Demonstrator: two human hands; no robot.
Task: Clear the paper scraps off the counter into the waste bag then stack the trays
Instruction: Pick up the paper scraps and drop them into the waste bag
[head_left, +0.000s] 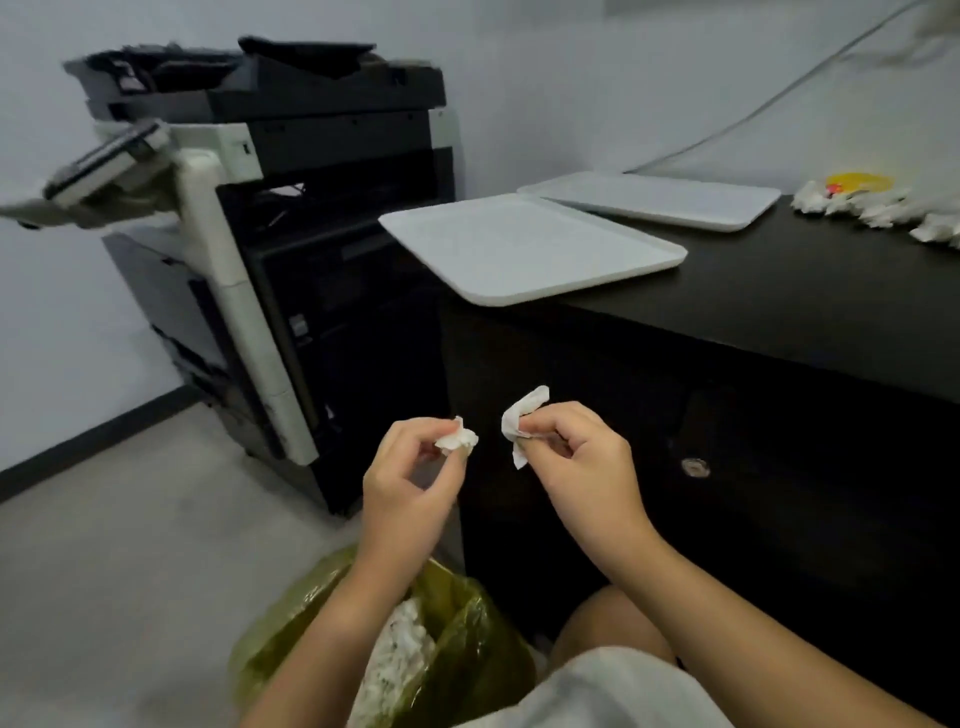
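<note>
Left hand (410, 467) pinches a crumpled scrap (457, 440) between thumb and fingers. Right hand (576, 457) pinches a second scrap (522, 422) the same way. Both hands are raised in front of the desk (779, 312), above the open green bag (467, 639) on the floor; the bag holds white paper. Two white trays lie side by side on the desk: near tray (530, 249) overhanging the left end, far tray (654, 200) behind it, corners touching. More scraps (872, 210) lie at the desk's right end. Copier (270, 234) stands left of the desk.
</note>
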